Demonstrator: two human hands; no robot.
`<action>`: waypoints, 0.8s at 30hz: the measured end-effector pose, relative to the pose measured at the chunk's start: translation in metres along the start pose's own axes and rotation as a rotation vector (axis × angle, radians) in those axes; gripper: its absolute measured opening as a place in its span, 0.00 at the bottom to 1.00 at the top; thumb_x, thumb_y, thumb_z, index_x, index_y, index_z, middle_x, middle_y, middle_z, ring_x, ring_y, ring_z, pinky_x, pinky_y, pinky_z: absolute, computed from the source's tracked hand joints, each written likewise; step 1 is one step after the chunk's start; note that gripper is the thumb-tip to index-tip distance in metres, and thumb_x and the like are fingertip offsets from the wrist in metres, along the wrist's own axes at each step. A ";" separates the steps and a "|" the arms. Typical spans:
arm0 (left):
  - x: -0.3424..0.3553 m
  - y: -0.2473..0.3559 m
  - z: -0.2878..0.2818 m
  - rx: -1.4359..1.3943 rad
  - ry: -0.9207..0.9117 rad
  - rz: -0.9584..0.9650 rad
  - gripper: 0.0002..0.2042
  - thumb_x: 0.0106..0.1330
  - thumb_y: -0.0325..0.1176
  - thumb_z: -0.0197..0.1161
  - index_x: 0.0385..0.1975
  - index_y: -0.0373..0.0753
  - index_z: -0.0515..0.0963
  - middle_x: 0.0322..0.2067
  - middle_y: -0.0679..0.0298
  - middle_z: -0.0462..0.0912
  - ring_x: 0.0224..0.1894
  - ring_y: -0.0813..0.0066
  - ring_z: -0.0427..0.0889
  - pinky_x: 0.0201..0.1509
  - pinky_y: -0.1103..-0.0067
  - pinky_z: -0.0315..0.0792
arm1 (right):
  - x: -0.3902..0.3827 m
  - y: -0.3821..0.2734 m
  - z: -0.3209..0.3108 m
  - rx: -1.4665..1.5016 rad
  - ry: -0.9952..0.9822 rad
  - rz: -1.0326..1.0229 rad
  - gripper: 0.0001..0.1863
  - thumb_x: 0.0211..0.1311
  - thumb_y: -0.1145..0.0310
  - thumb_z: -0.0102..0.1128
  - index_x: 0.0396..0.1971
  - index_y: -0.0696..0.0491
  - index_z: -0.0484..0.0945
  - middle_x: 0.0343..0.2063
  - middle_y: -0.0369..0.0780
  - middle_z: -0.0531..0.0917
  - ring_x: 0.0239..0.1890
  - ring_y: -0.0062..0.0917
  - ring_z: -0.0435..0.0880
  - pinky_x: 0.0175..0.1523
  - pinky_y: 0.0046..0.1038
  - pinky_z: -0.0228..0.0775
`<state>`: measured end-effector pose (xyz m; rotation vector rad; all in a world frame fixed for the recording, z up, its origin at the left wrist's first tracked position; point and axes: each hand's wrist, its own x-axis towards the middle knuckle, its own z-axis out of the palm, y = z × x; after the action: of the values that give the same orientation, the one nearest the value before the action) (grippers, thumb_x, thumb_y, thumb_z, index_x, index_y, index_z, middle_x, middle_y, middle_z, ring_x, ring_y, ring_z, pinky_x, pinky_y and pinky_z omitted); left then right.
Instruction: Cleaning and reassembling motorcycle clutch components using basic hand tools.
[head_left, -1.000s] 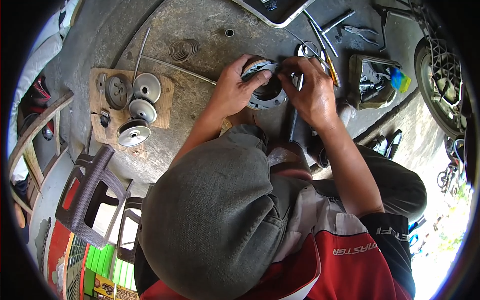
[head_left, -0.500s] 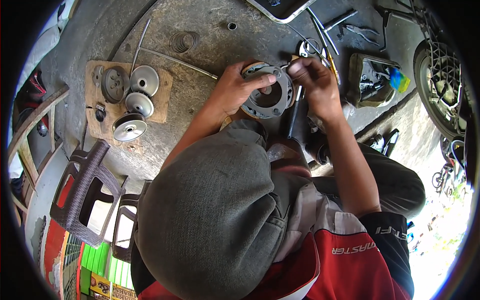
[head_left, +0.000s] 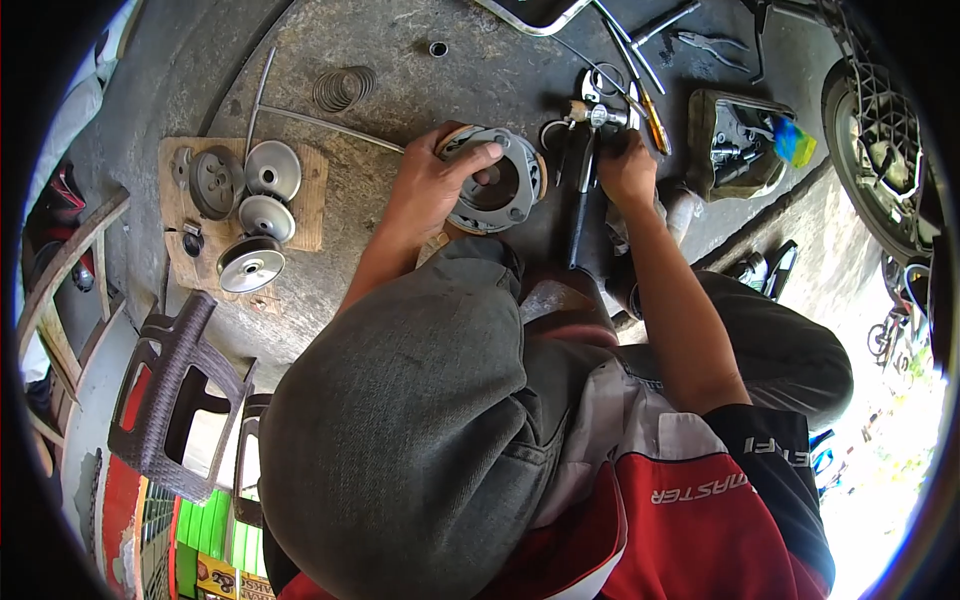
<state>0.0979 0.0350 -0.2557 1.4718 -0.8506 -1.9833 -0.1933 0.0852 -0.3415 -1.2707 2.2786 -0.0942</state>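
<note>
My left hand (head_left: 432, 185) grips a round clutch shoe assembly (head_left: 520, 203), a grey metal plate with curved shoes around its edge. The thumb lies over the plate's face and the fingers go behind it. Over the tools on the floor, my right hand (head_left: 630, 175) reaches down with its fingertips dark and mostly hidden. Just left of those fingers lies a hammer (head_left: 580, 205), its handle pointing back toward me. A screwdriver with an orange handle (head_left: 655, 125) lies beyond the same hand.
On the left, a wooden board (head_left: 310, 195) bears pulley discs (head_left: 273, 170) and a clutch bell (head_left: 213, 182). A coil spring (head_left: 342, 90), a T-handle wrench (head_left: 330, 127) and pliers (head_left: 712, 45) lie on the floor. An open parts container (head_left: 700, 150) stands right, near a motorcycle wheel (head_left: 845, 170).
My right hand has left the clutch shoe assembly and moved down to the floor tools beside the hammer. My left hand still holds the assembly. The whole view has shifted slightly.
</note>
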 end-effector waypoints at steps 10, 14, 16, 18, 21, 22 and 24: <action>0.005 0.000 -0.002 -0.098 0.007 -0.004 0.17 0.61 0.38 0.74 0.42 0.32 0.83 0.33 0.63 0.86 0.33 0.77 0.82 0.40 0.78 0.75 | -0.018 0.041 -0.027 -0.138 0.176 -0.062 0.27 0.58 0.54 0.70 0.48 0.59 0.75 0.47 0.53 0.81 0.53 0.53 0.79 0.59 0.48 0.72; 0.004 0.000 0.000 -0.114 -0.009 -0.008 0.17 0.61 0.37 0.74 0.43 0.32 0.82 0.33 0.63 0.86 0.33 0.77 0.82 0.40 0.78 0.76 | 0.005 0.038 -0.033 -0.276 -0.225 0.057 0.30 0.57 0.47 0.73 0.46 0.59 0.78 0.44 0.52 0.85 0.53 0.47 0.83 0.58 0.43 0.75; 0.003 0.000 -0.001 -0.111 -0.017 -0.001 0.17 0.61 0.37 0.74 0.43 0.32 0.82 0.33 0.63 0.86 0.33 0.77 0.82 0.40 0.78 0.76 | 0.015 0.041 -0.036 -0.286 -0.318 0.119 0.29 0.57 0.47 0.73 0.44 0.58 0.80 0.47 0.52 0.86 0.52 0.48 0.84 0.59 0.43 0.75; 0.002 0.000 -0.002 -0.112 -0.021 0.005 0.17 0.61 0.37 0.74 0.43 0.32 0.82 0.34 0.63 0.86 0.33 0.77 0.82 0.40 0.78 0.76 | 0.019 0.048 -0.041 -0.459 -0.326 -0.431 0.25 0.62 0.49 0.71 0.44 0.57 0.82 0.43 0.49 0.87 0.46 0.41 0.87 0.57 0.37 0.76; 0.001 -0.001 -0.003 -0.116 -0.016 0.012 0.16 0.61 0.37 0.74 0.42 0.32 0.82 0.33 0.63 0.86 0.33 0.77 0.82 0.40 0.78 0.76 | 0.018 0.056 -0.059 0.403 -0.348 0.134 0.18 0.69 0.54 0.65 0.44 0.55 0.83 0.37 0.39 0.86 0.43 0.27 0.82 0.53 0.29 0.72; 0.001 -0.001 -0.003 -0.131 -0.016 -0.002 0.16 0.61 0.37 0.74 0.42 0.32 0.82 0.33 0.63 0.86 0.33 0.77 0.82 0.40 0.78 0.76 | 0.016 0.055 -0.069 0.399 -0.350 0.138 0.18 0.69 0.54 0.65 0.44 0.55 0.83 0.37 0.39 0.86 0.43 0.27 0.82 0.53 0.29 0.72; 0.002 -0.001 -0.003 -0.149 -0.023 -0.016 0.16 0.61 0.36 0.74 0.42 0.32 0.82 0.33 0.63 0.86 0.33 0.77 0.82 0.41 0.78 0.76 | 0.011 0.049 -0.092 0.756 -0.261 0.064 0.14 0.74 0.57 0.60 0.44 0.53 0.84 0.33 0.30 0.81 0.40 0.16 0.75 0.50 0.21 0.66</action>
<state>0.1001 0.0335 -0.2580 1.3778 -0.6860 -2.0320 -0.2793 0.0862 -0.2822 -0.7526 1.7819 -0.6567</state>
